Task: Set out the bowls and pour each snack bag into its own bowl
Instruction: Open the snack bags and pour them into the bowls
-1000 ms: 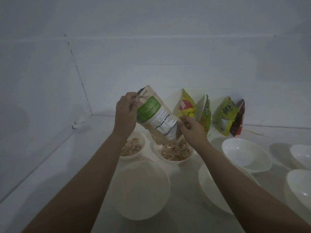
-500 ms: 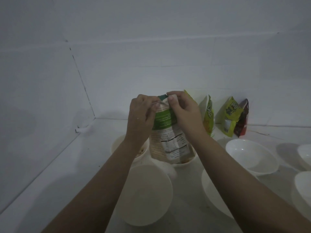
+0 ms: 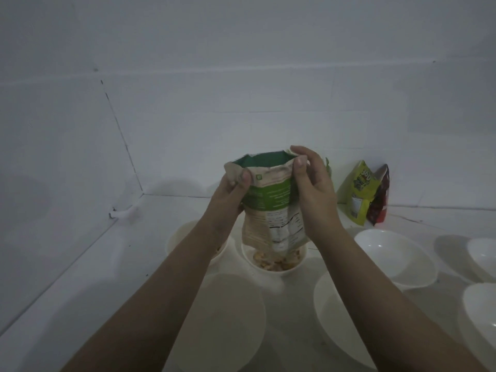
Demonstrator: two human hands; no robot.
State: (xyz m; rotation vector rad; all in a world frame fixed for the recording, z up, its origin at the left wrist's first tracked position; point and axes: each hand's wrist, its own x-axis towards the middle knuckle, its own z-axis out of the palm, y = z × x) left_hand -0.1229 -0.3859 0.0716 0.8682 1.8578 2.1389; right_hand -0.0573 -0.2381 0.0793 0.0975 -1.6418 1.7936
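Observation:
A tan and green snack bag (image 3: 271,210) hangs mouth-down over a white bowl (image 3: 268,269) that holds pale snack pieces. My left hand (image 3: 230,194) pinches the bag's upturned bottom at its left corner. My right hand (image 3: 314,194) pinches the right corner. The bottom gusset is spread apart and shows green. A second bowl (image 3: 178,237) with snacks stands to the left, mostly hidden by my left forearm. Two white bowls, one near centre (image 3: 230,318) and one beside it (image 3: 338,326), stand in front.
A lime-green bag (image 3: 358,194) and a dark red bag (image 3: 379,200) lean on the back wall at the right. More white bowls stand at the right: a large one (image 3: 394,256), one further right (image 3: 483,253), one nearer (image 3: 480,312). The white counter meets walls at left and back.
The bag has gone from tilted to straight up over the bowl. My right hand moved from the bag's lower end to its upturned bottom, and both hands have pulled that bottom apart.

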